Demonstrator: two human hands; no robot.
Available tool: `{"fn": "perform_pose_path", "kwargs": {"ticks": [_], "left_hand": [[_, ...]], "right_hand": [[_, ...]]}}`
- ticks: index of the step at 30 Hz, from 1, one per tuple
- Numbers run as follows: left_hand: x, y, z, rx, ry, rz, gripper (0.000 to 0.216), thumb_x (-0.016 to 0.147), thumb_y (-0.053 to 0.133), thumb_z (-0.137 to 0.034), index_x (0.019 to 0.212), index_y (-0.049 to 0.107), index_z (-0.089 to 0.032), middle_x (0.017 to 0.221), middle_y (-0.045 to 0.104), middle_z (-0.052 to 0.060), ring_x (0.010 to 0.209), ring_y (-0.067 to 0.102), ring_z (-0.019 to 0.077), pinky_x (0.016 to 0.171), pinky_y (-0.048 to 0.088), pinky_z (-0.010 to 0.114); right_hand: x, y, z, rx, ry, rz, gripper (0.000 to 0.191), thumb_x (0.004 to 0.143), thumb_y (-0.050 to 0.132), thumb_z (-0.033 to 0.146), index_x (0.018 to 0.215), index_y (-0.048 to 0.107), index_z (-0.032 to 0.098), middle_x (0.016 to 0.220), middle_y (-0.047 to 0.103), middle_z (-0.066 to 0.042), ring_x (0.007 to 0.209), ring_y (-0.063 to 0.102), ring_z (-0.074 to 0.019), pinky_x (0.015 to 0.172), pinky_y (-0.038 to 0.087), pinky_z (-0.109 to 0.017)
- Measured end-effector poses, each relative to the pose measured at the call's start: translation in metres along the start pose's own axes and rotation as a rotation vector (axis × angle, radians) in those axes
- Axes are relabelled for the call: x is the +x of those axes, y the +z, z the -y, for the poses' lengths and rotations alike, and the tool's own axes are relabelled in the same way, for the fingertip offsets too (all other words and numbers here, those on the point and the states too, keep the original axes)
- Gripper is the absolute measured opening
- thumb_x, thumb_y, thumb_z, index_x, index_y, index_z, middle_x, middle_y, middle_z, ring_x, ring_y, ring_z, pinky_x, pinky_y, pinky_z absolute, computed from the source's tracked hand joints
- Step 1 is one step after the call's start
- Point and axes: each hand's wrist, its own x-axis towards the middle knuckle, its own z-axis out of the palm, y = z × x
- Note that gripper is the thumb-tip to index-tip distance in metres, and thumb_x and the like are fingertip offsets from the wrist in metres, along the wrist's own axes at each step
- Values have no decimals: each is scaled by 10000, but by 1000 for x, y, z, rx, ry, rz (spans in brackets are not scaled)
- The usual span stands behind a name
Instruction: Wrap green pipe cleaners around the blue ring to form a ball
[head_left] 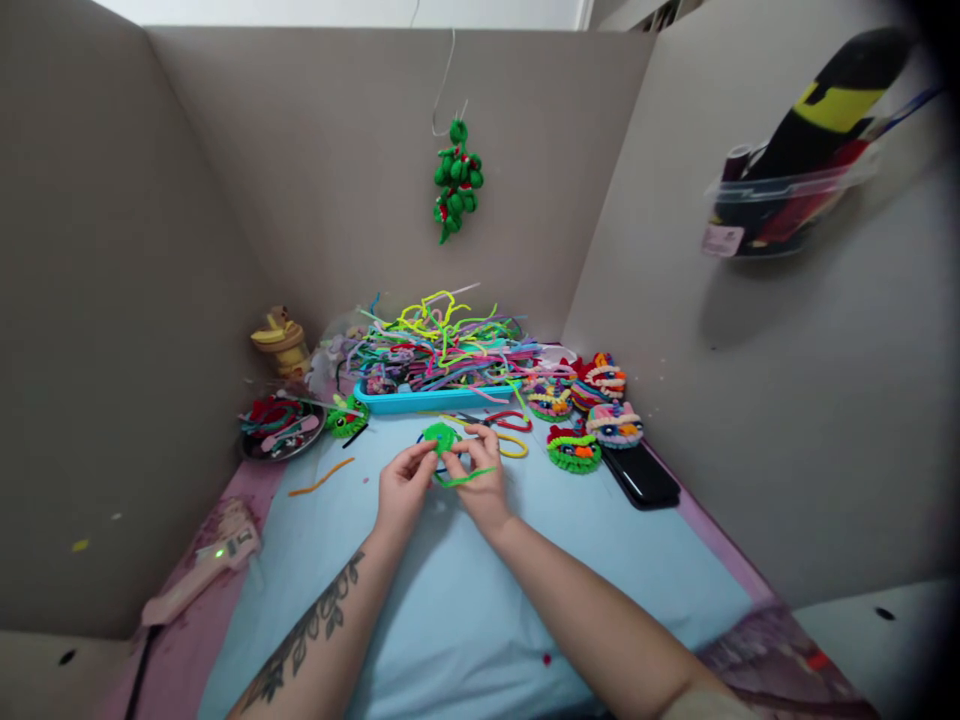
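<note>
My left hand [403,487] and my right hand [481,478] meet over the light blue mat [465,600] in the middle of the table. Between their pinched fingertips is a small green pipe-cleaner coil [440,437]. A loose green pipe-cleaner tail [466,479] runs from the coil across my right hand's fingers. Both hands are closed on this green piece. Just behind them lie scissors with red handles [504,421] and a yellow pipe cleaner [512,446].
A turquoise tray [431,399] heaped with coloured pipe cleaners stands at the back. Finished coiled pieces [574,450] and a black phone [640,473] lie on the right. A metal dish [281,427] and pink glue gun [202,572] sit on the left. Cardboard walls enclose the table.
</note>
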Motion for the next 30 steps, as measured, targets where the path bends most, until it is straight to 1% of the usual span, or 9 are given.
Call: {"fn": "perform_pose_path", "kwargs": {"ticks": [6, 12, 15, 17, 19, 21, 24, 26, 30], "left_hand": [[-1, 0, 0, 94, 34, -15, 302, 661, 671, -331, 906, 692, -155, 741, 675, 47, 550, 541, 113, 497, 428, 215], [-1, -1, 1, 182, 66, 15, 285, 668, 661, -328, 886, 704, -151, 670, 660, 38, 478, 473, 93, 464, 389, 213], [1, -2, 1, 146, 55, -8, 302, 639, 685, -327, 884, 702, -151, 703, 672, 41, 481, 475, 85, 465, 378, 208], [4, -3, 2, 104, 28, -55, 341, 617, 702, -333, 903, 692, -148, 722, 675, 40, 491, 487, 85, 463, 376, 204], [7, -6, 2, 61, 4, -106, 386, 599, 715, -339, 930, 677, -143, 751, 677, 44, 508, 503, 88, 460, 373, 200], [9, -8, 2, 25, 1, -147, 417, 586, 725, -339, 947, 665, -140, 792, 681, 53, 536, 525, 95, 467, 378, 199], [12, -11, 4, 7, 8, -176, 432, 568, 737, -332, 944, 660, -135, 832, 686, 71, 584, 561, 112, 509, 406, 213], [15, -13, 7, 18, 17, -179, 413, 569, 738, -327, 925, 663, -130, 843, 688, 80, 622, 583, 125, 558, 429, 228], [21, -19, 10, 73, 17, -238, 387, 597, 723, -335, 920, 659, -132, 841, 689, 82, 633, 590, 127, 549, 427, 222]], "right_hand": [[3, 1, 1, 5, 59, -4, 92, 722, 599, 240, 647, 601, 186, 1103, 431, -55, 911, 490, -163, 844, 409, -328], [8, -3, -1, 82, 142, 67, 119, 711, 591, 259, 634, 569, 170, 1109, 407, -65, 790, 508, -134, 727, 444, -298], [9, -5, -1, 82, 124, 90, 142, 730, 577, 277, 637, 592, 170, 1117, 408, -65, 802, 515, -140, 754, 444, -309], [7, -6, -1, 58, 71, 94, 130, 766, 529, 245, 736, 642, 189, 1100, 427, -66, 879, 511, -163, 798, 435, -319], [4, -6, 0, 24, 6, 115, 211, 772, 489, 182, 896, 655, 221, 1037, 459, -65, 930, 497, -179, 811, 431, -323], [1, -5, 2, 4, -53, 202, 292, 738, 507, 137, 973, 643, 243, 951, 499, -55, 925, 498, -189, 807, 431, -329], [-2, -4, 8, 51, -111, 398, 170, 731, 548, 157, 826, 664, 237, 815, 570, -37, 841, 524, -188, 789, 425, -328], [-1, -6, 13, 117, -99, 473, 114, 763, 547, 223, 696, 639, 221, 716, 577, -28, 757, 531, -175, 747, 424, -314], [8, -23, 17, 368, 67, 486, 283, 742, 557, 467, 631, 560, 207, 663, 539, -24, 660, 515, -162, 670, 427, -313]]}}
